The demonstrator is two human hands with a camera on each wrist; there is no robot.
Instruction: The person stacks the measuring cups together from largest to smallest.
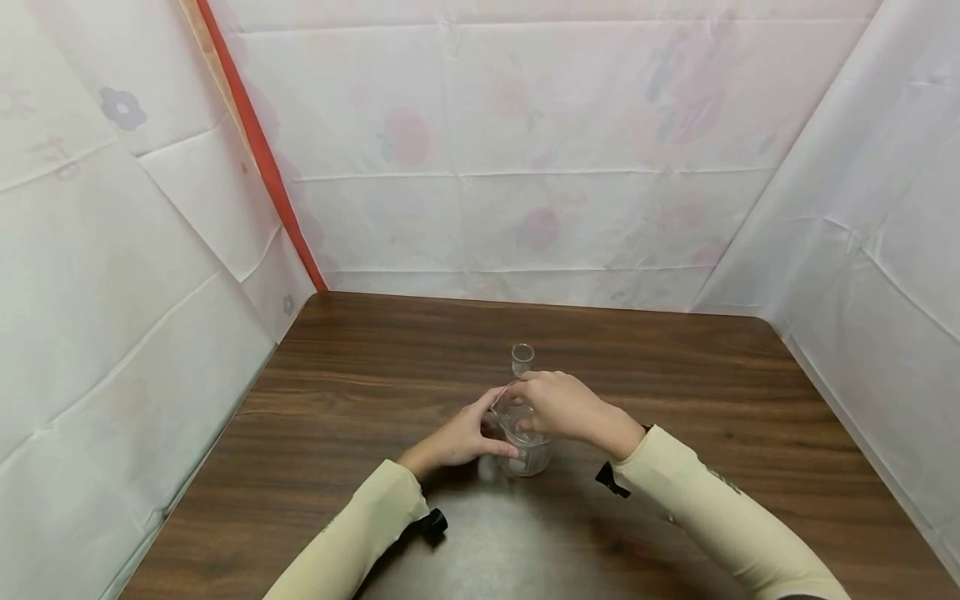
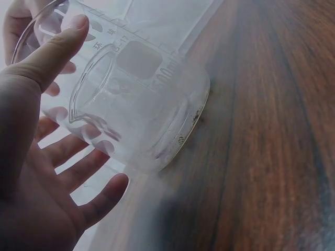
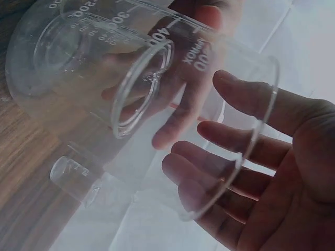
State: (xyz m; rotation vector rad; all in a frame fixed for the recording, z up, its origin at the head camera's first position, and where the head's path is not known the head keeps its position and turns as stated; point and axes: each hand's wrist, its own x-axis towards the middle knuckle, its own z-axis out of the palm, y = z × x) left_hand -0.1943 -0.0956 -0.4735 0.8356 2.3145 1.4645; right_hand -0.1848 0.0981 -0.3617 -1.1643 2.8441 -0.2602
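A large clear glass beaker (image 1: 534, 461), marked with white graduations, stands on the wooden table. Inside it sits a smaller glass beaker (image 3: 117, 107), its rim below the large one's mouth. My left hand (image 1: 461, 437) holds the large beaker from the left, thumb along the near wall and fingers round the far side. My right hand (image 1: 566, 406) reaches over the rim from the right. Its thumb and fingers (image 3: 180, 164) dip into the mouth, loosely bent and spread, apart from the inner beaker's rim in the right wrist view.
A very small glass beaker (image 1: 522, 360) stands on the table (image 1: 390, 358) just beyond the hands. Pale printed cloth (image 1: 525, 150) walls the table at the back and both sides. A red strip (image 1: 262, 154) runs down the back left corner.
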